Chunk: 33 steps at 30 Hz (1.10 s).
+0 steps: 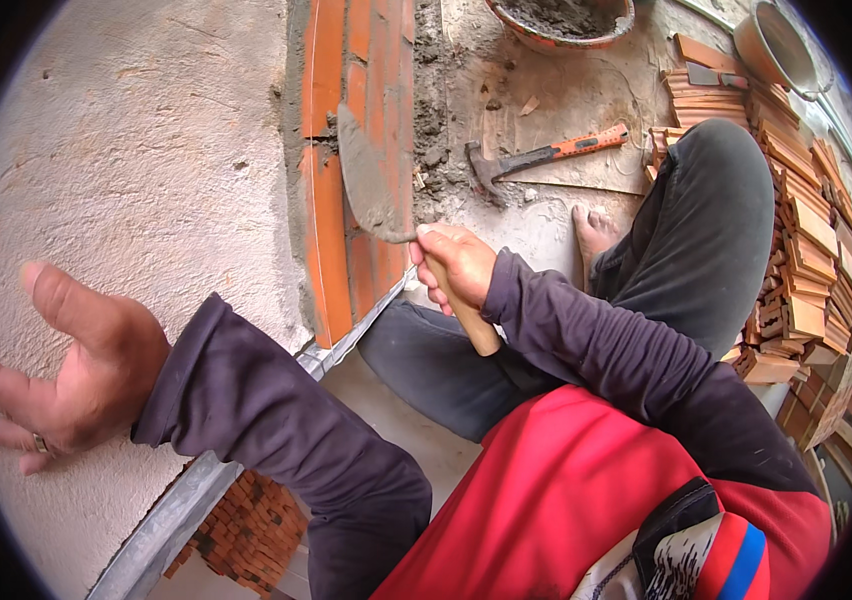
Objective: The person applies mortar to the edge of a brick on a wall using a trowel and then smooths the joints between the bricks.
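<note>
Fingers of right hand (458,262) wrapped tight round wooden handle (473,322) of trowel (371,180), thumb on top near the metal neck. Grip closed firmly on that handle, butt end sticking out below the fist. Blade grey with mortar, pointing up and away, laid flat against orange tiles (331,235) on the wall edge, tip reaching the grey joint between two of them. More wet mortar smeared in a rough strip just right of the tiles.

Left hand (56,365) well apart to the left, open, fingers spread and loose, holding nothing, palm close to plastered wall (136,150); touching it or not, cannot tell. Ring on one finger. Dark sleeves on both forearms, red shirt at the lower edge.

Metal strip (171,520) along the foot of the wall, running down to the lower left. Dark-trousered knee (716,210) raised at right, bare foot (594,232) on the dusty floor beside it. Hammer (541,155) with orange handle lying on the floor beyond the trowel hand. Bowl of mortar (561,22) at the top edge, bucket (781,45) further right. Stacks of cut tile pieces (806,240) piled along the right side, behind the knee.
</note>
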Each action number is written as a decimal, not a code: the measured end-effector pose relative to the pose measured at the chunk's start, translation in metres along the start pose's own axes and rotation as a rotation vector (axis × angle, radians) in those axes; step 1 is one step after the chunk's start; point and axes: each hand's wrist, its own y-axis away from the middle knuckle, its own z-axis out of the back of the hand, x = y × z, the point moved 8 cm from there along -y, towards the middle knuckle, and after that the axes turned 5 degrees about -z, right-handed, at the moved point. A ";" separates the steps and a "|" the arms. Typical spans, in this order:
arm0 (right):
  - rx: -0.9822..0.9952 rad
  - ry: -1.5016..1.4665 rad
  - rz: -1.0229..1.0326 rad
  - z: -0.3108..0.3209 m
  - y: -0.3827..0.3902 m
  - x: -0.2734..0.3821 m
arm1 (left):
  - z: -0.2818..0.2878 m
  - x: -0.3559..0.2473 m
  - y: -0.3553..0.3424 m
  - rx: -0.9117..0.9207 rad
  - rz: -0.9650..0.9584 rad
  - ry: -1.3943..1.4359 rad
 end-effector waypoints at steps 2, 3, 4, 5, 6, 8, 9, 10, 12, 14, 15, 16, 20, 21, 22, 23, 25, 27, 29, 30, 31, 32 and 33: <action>-0.015 0.023 -0.063 -0.002 -0.001 -0.008 | 0.000 0.001 0.000 -0.010 -0.003 -0.003; -0.018 0.047 -0.068 -0.003 -0.002 -0.014 | 0.000 0.001 -0.001 -0.012 -0.004 -0.003; -0.021 0.072 -0.073 -0.004 -0.003 -0.019 | 0.000 0.001 -0.001 -0.011 -0.005 -0.001; -0.024 0.097 -0.077 -0.007 -0.003 -0.024 | 0.000 0.001 -0.001 -0.009 -0.006 0.001; -0.047 0.088 -0.058 -0.012 -0.002 -0.028 | 0.000 0.001 -0.001 -0.012 -0.008 0.000; -0.072 0.102 -0.069 -0.021 -0.008 -0.035 | 0.000 0.002 -0.001 -0.015 -0.009 0.007; -0.083 0.109 -0.074 -0.025 -0.010 -0.038 | 0.001 0.001 -0.002 -0.017 -0.006 0.017; -0.098 0.120 -0.061 -0.028 -0.010 -0.040 | 0.002 -0.002 -0.002 -0.017 0.002 0.037; -0.083 0.180 -0.005 -0.037 -0.011 -0.043 | 0.001 -0.005 -0.003 -0.009 0.013 0.057; -0.070 0.181 0.017 -0.041 -0.007 -0.046 | 0.002 -0.005 -0.004 0.009 0.015 0.047; -0.058 0.170 0.001 -0.037 -0.006 -0.047 | 0.001 -0.004 -0.003 0.019 0.015 0.036; -0.046 0.158 -0.015 -0.030 -0.002 -0.048 | 0.000 -0.003 -0.002 0.028 0.016 0.025; -0.073 0.152 -0.050 -0.010 0.003 -0.046 | -0.001 0.001 -0.002 0.026 -0.003 -0.003; -0.093 0.159 -0.047 -0.008 0.003 -0.041 | -0.001 0.001 -0.002 0.022 0.002 0.000; -0.141 0.191 -0.040 -0.005 0.001 -0.035 | -0.001 0.001 -0.002 0.018 0.006 0.004; -0.148 0.215 -0.044 -0.007 0.000 -0.029 | -0.001 0.000 -0.001 0.015 0.007 0.008; -0.161 0.262 -0.051 -0.009 -0.003 -0.021 | 0.001 -0.001 -0.002 -0.004 0.005 0.016; -0.121 0.261 -0.070 -0.013 -0.006 -0.025 | 0.001 0.000 -0.002 -0.012 -0.002 0.011; -0.089 0.212 -0.110 -0.014 -0.003 -0.030 | -0.001 0.000 -0.002 -0.005 -0.015 -0.004; -0.065 0.166 -0.135 -0.015 0.000 -0.033 | -0.001 0.000 -0.002 -0.008 -0.010 0.013; -0.041 0.120 -0.159 -0.015 0.005 -0.036 | -0.001 0.000 -0.002 -0.011 -0.006 0.030; -0.015 0.076 -0.184 -0.016 0.009 -0.039 | -0.001 0.001 -0.003 -0.007 -0.003 0.035; 0.013 0.035 -0.201 -0.015 0.013 -0.042 | -0.001 0.002 -0.003 -0.004 -0.001 0.040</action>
